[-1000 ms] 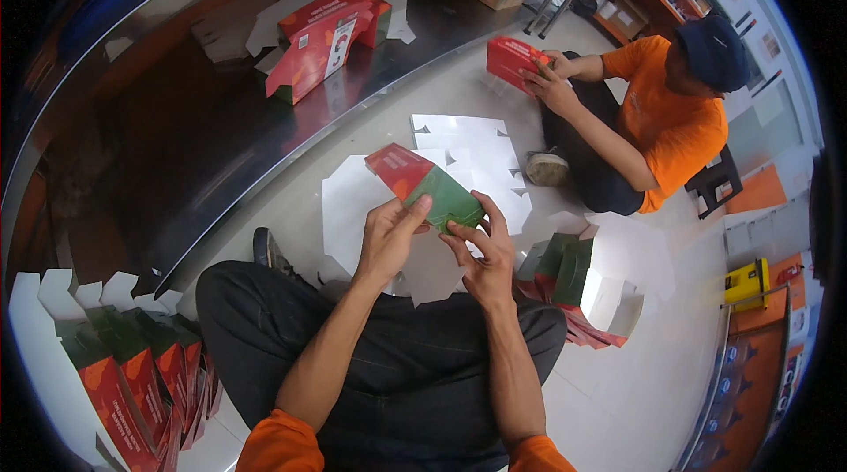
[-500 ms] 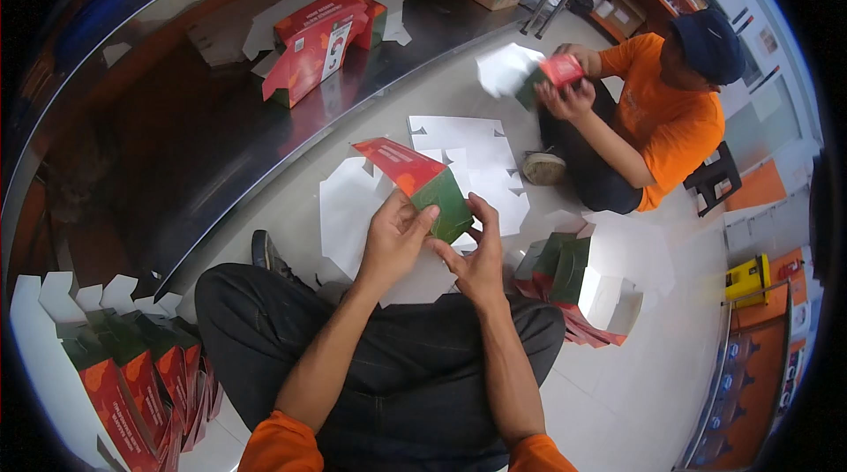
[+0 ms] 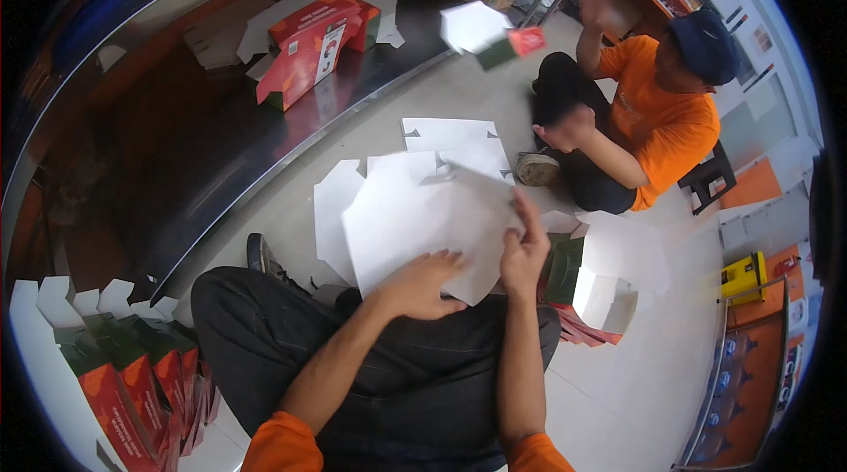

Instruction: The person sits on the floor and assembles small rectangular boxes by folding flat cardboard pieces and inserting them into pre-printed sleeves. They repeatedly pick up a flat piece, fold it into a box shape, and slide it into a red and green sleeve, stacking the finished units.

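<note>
A cardboard box blank (image 3: 415, 216) lies over my lap with its plain white side up, its red and green print hidden. My left hand (image 3: 423, 285) rests flat on its near part, fingers stretched out. At the right edge, my right hand (image 3: 527, 251) grips the raised cardboard between thumb and fingers. Beneath and beyond it are more white flat blanks (image 3: 454, 135) on the floor. Beside my right knee stands a partly folded red and green box (image 3: 604, 282), its white inside showing.
Several folded red and green boxes (image 3: 132, 375) stand at lower left. Another red box (image 3: 309, 48) sits on a dark shiny platform (image 3: 221, 154). At right a co-worker (image 3: 666, 119) in orange sits with both hands apart; a partly folded box (image 3: 494, 35) is in front, clear of those hands.
The cardboard between my hands has turned from its printed side to its white side and spread wide. My left hand has flattened onto it. The co-worker's box has left their hands, moving left.
</note>
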`<state>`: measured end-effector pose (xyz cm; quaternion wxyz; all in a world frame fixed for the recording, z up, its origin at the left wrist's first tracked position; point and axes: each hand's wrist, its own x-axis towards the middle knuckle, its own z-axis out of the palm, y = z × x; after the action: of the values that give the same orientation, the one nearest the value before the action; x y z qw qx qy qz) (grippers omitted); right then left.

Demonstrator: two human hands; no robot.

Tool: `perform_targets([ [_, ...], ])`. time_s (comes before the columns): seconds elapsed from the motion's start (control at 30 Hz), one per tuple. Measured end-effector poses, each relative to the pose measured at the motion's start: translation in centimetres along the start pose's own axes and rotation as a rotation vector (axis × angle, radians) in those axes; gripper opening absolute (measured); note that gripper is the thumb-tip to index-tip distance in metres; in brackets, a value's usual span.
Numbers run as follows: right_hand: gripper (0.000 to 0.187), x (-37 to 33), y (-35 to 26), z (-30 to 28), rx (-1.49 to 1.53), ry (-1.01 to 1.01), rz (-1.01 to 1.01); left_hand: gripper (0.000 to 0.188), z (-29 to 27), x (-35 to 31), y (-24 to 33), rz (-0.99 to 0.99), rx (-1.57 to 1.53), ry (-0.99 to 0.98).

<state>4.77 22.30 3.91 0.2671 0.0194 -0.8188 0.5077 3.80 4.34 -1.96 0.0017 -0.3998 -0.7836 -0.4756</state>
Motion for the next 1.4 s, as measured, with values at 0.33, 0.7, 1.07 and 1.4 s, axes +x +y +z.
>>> perform_targets([
  [0.33, 0.037, -2.2, -3.8, 3.0, 0.287, -0.407, -0.084, 0.026, -6.6, 1.3, -1.4, -0.607, -1.511, 0.644],
  [0.7, 0.042, -2.2, -3.6, 3.4, -0.216, -0.414, -0.184, 0.035, -5.2, 1.8, -0.2, -0.52, -1.364, 0.618],
  [1.07, 0.069, -3.4, -1.7, 5.2, -0.08, -0.563, -0.003, 0.028, -4.0, 1.7, 0.8, -0.389, -0.732, 0.399],
  [1.4, 0.038, -0.9, 0.3, 4.1, -0.4, -0.571, 0.288, 0.04, -7.4, 0.3, 0.5, -0.348, 0.1, -0.09],
])
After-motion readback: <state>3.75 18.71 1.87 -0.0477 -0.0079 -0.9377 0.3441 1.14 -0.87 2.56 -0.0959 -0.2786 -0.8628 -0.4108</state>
